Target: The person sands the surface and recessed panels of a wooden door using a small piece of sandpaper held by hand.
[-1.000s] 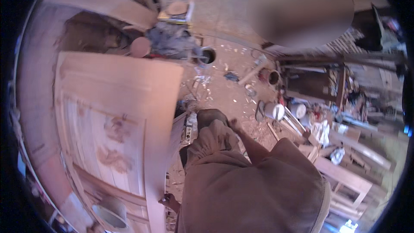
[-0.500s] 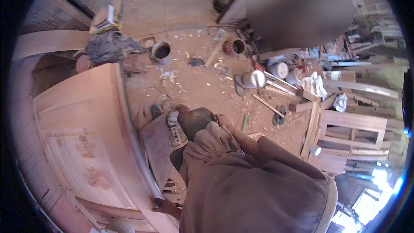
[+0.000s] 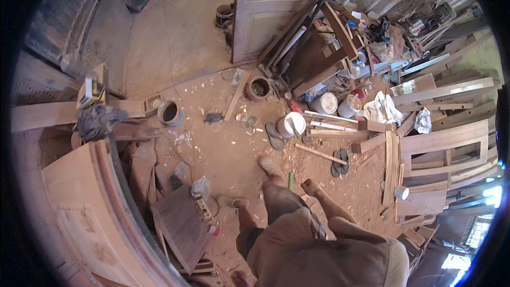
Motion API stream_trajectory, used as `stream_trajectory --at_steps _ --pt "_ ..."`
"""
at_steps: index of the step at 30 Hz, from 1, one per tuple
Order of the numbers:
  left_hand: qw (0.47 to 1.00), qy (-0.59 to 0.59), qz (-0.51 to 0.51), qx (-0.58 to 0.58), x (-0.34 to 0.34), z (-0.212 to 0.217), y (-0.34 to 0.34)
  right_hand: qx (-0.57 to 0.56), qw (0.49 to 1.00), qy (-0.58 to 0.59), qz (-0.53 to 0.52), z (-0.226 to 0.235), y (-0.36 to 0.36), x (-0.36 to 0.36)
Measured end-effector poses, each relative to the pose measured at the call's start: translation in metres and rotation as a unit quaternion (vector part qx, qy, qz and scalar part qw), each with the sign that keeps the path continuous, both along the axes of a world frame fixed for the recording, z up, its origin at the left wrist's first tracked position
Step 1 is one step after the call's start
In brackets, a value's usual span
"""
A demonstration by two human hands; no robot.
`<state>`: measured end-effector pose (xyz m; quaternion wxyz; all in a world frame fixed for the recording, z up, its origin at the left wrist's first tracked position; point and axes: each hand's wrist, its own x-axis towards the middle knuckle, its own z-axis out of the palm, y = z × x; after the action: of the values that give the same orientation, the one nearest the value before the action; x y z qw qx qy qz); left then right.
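My right hand [image 3: 311, 186] hangs in front of my body, low over the dirt floor, with its fingers curled closed. What it holds, if anything, is too small to make out. Nearest to it lies a short green stick [image 3: 291, 180]. My left hand is out of view, hidden below or beside my brown shirt [image 3: 329, 260]. At my left stands a large wooden door panel [image 3: 79, 218] with a raised middle field. Between it and my legs leans a dark flat board [image 3: 180, 226]. My feet [image 3: 270, 166] are apart, one ahead of the other.
Ahead are a white bucket [image 3: 292, 124], a brown pot [image 3: 258, 89] and a dark-mouthed bucket [image 3: 170, 112]. Loose slippers [image 3: 340, 163] and a thin wooden strip [image 3: 320, 153] lie on the floor. Planks and a wooden frame [image 3: 446, 149] crowd the right side; a latticed door [image 3: 260, 21] stands at the back.
My left hand has left the door panel's edge and gone out of view. My right hand has moved away from my knee. My legs have stepped apart, and the person ahead is no longer seen.
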<state>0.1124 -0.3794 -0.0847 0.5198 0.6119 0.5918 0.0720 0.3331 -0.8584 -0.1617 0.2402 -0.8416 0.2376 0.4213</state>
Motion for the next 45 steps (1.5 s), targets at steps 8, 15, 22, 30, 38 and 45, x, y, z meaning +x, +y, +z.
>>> stream_trajectory --at_steps 8,15,22,30,38,45 --pt "0.973 0.120 -0.084 -0.179 0.066 -0.111 -0.216 -0.006 0.989 -0.122 -0.086 -0.294 -0.124 0.119" --pt "0.968 0.181 -0.020 -0.175 0.035 -0.167 -0.291 -0.110 0.988 -0.046 -0.100 -0.379 -0.125 0.218" --pt "0.953 0.222 0.008 -0.205 -0.005 -0.188 -0.318 -0.206 0.965 -0.129 -0.101 -0.426 -0.110 0.213" --pt "0.950 0.213 0.018 -0.226 -0.046 -0.159 -0.328 -0.128 0.989 -0.033 0.064 -0.401 -0.143 0.254" --pt "0.962 0.105 0.089 -0.234 -0.141 -0.025 -0.342 0.033 0.943 -0.027 0.331 -0.227 -0.019 0.072" --pt "0.855 -0.242 0.304 -0.342 -0.105 0.085 -0.244 0.477 0.658 -0.050 0.581 0.085 0.145 -0.053"
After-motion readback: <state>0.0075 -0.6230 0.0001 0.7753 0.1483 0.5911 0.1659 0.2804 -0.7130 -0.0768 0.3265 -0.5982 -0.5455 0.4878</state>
